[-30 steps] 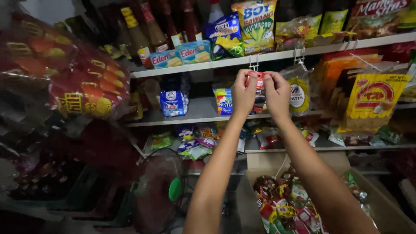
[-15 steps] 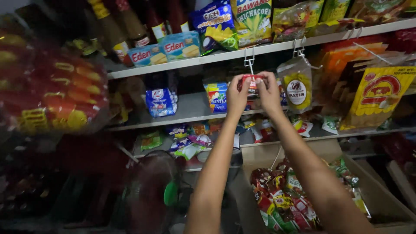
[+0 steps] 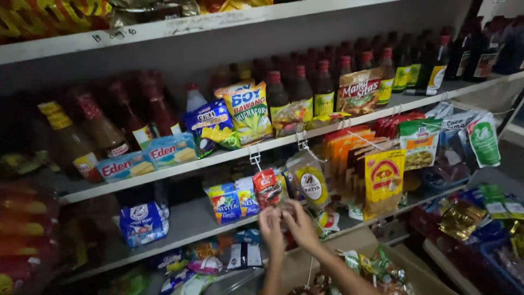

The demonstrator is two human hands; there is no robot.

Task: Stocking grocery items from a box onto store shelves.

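A red sachet (image 3: 266, 187) hangs from a metal clip (image 3: 254, 158) on the edge of the middle shelf (image 3: 180, 170). My left hand (image 3: 271, 225) is raised just under the sachet, fingertips close to its lower edge. Beside it, my right hand (image 3: 300, 221) has its fingers apart, in front of a hanging clear pouch with a yellow oval label (image 3: 310, 184). I see nothing held in either hand. Both forearms rise from the bottom of the view.
Dark sauce bottles (image 3: 322, 90) and snack bags (image 3: 248, 112) line the middle shelf, with blue cheese boxes (image 3: 146, 157) at its left. Yellow packs (image 3: 383, 180) and green pouches (image 3: 483, 139) hang to the right. A cardboard box of sachets (image 3: 376, 267) sits below.
Both hands have come down off the red sachet, which now hangs free from its clip. The view has tilted up and the shelves look closer.
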